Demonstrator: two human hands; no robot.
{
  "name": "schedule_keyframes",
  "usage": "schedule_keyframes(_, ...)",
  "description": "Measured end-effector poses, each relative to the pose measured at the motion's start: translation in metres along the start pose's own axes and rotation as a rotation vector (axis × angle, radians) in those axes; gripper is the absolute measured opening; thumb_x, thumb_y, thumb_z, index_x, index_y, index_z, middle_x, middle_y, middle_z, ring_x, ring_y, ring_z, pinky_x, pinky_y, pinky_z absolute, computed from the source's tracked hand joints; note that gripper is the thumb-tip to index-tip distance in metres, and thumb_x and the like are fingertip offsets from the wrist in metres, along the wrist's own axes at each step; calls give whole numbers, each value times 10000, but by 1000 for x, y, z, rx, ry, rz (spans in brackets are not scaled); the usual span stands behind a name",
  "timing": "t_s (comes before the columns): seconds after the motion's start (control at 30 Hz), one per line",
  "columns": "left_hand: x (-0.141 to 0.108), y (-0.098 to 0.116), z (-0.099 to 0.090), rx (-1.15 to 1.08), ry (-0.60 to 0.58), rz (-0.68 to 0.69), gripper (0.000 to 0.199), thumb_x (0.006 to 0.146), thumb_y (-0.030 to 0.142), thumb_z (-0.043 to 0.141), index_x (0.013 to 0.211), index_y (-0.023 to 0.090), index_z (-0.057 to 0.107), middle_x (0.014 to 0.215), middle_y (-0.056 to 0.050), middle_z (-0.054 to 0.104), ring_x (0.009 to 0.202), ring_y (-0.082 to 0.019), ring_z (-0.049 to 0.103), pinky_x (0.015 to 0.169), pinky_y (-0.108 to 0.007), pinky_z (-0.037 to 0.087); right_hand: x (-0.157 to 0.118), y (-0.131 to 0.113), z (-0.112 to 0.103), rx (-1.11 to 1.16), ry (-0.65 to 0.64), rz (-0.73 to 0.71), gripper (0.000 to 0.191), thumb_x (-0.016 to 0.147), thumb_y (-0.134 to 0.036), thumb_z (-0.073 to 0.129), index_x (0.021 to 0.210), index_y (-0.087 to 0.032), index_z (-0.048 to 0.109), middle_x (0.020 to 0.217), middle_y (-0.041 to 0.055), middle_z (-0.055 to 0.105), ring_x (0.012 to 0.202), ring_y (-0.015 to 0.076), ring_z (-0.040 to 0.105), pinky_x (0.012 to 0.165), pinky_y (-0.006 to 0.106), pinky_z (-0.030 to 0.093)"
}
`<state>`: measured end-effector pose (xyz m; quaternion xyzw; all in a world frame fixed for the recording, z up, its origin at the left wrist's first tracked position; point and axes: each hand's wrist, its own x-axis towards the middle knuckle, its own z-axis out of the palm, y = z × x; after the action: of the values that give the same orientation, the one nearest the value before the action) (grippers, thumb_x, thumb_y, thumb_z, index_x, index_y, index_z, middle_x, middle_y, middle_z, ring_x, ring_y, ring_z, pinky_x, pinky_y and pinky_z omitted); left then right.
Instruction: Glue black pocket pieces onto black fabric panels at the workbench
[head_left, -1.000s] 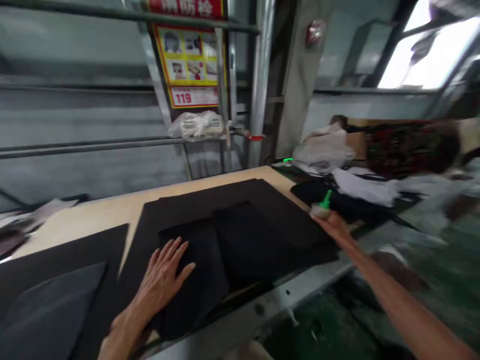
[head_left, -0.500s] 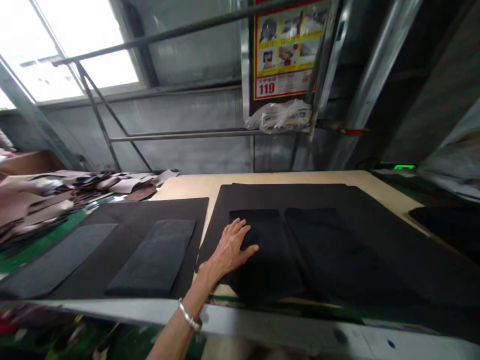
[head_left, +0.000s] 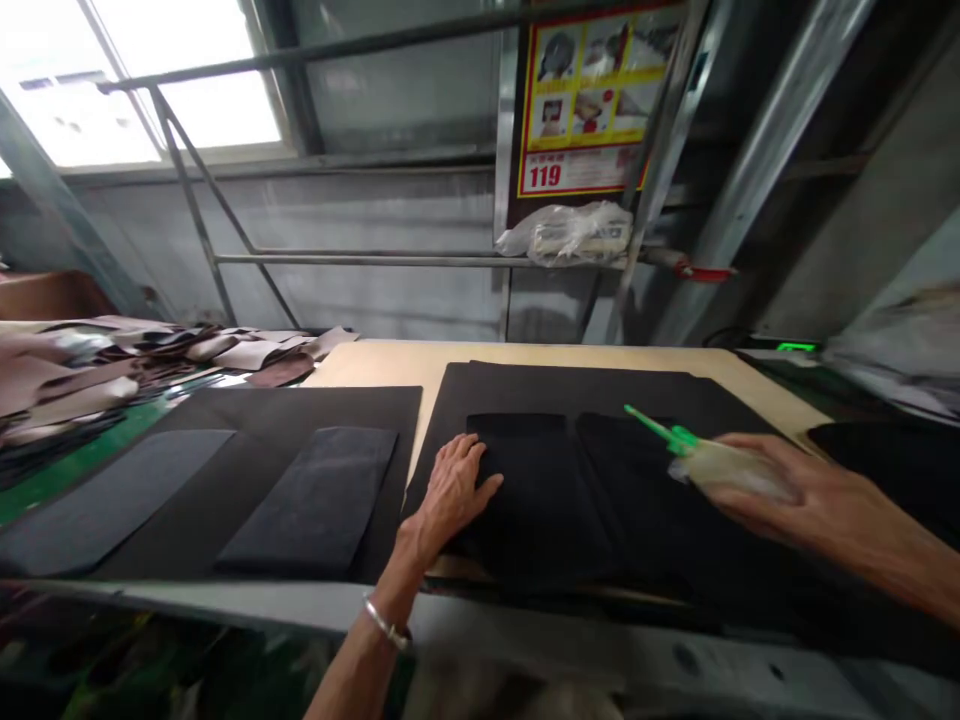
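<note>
My left hand (head_left: 454, 488) lies flat with fingers apart on the left edge of a black panel (head_left: 536, 500), with a silver bangle on its wrist. On the right, my right hand (head_left: 787, 490) is wrapped round a pale squeeze bottle (head_left: 739, 472) with a green nozzle that points up and left. Beneath the bottle is a second black panel (head_left: 630, 500). Both panels lie on a larger dark sheet (head_left: 517, 385). Further left, two dark grey panels (head_left: 319, 495) rest on another black sheet (head_left: 255, 410).
Brown and pinkish offcuts (head_left: 247, 355) are heaped at the far left. Behind the pale board (head_left: 390, 355) run a metal rail (head_left: 375, 260) and a wall with a poster (head_left: 592, 110). A dark piece (head_left: 885, 465) lies at the right, near plastic-wrapped material (head_left: 900, 340).
My right hand has come into view from the right with the squeeze bottle. My left hand stays on the black panel, shifted slightly left, as the view tilts a little.
</note>
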<state>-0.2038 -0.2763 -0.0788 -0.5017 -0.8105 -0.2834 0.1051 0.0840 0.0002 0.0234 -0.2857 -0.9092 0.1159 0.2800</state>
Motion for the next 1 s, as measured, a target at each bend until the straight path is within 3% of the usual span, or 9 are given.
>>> schedule_keyframes(0.1, -1, -1, 2, -14, 18, -11, 434, 893, 351, 619, 1259, 130, 545, 1367, -175, 531, 1319, -324, 457, 1113, -530, 401, 17, -48, 20, 63, -168, -134, 539, 705, -667, 643, 1129, -334, 643, 1042, 81, 688, 889, 299, 669, 786, 427, 544)
schedule_keyframes(0.2, -1, 1, 1, -23, 31, -30, 412, 885, 357, 620, 1220, 122, 568, 1347, -178, 527, 1325, -340, 436, 1117, -531, 400, 29, -93, 39, 27, -198, -245, 518, 767, -595, 598, 1163, -263, 632, 1090, 87, 639, 964, 275, 647, 883, 407, 524)
schedule_keyframes(0.3, -1, 4, -3, -34, 35, -35, 388, 884, 359, 615, 1186, 117, 581, 1293, -173, 536, 1299, -344, 444, 1105, -520, 416, 38, -120, 58, -17, -236, -251, 482, 762, -482, 638, 1152, -200, 611, 1086, 105, 618, 979, 258, 631, 910, 385, 506)
schedule_keyframes(0.47, -4, 3, 3, -57, 116, -24, 344, 891, 316, 607, 1170, 122, 555, 1232, -156, 561, 1234, -316, 496, 1092, -515, 437, 45, -134, 79, -45, -233, -192, 475, 688, -430, 732, 1057, -188, 557, 1041, 88, 649, 965, 269, 638, 891, 392, 498)
schedule_keyframes(0.63, -8, 0, 20, -67, 257, -50, 277, 919, 252, 562, 1176, 158, 526, 1249, -141, 579, 1276, -292, 494, 1103, -509, 446, 47, -138, 94, -33, -134, -203, 530, 716, -431, 759, 1138, -188, 549, 1094, 86, 653, 980, 267, 635, 894, 387, 494)
schedule_keyframes(0.83, -6, 3, 15, -57, 247, -60, 221, 894, 213, 571, 1100, 133, 562, 1209, -147, 600, 1265, -307, 496, 1082, -498, 470, 49, -149, 115, -177, -15, -416, 565, 805, -442, 727, 1261, -172, 530, 1164, 120, 612, 1036, 288, 585, 915, 404, 490)
schedule_keyframes(1.0, -4, 6, 6, -72, 212, -80, 193, 907, 199, 541, 1093, 150, 560, 1208, -130, 580, 1220, -277, 513, 1075, -479, 475, 50, -167, 127, -265, -28, -558, 587, 791, -311, 762, 1306, -159, 525, 1247, 136, 562, 1084, 294, 515, 949, 406, 477)
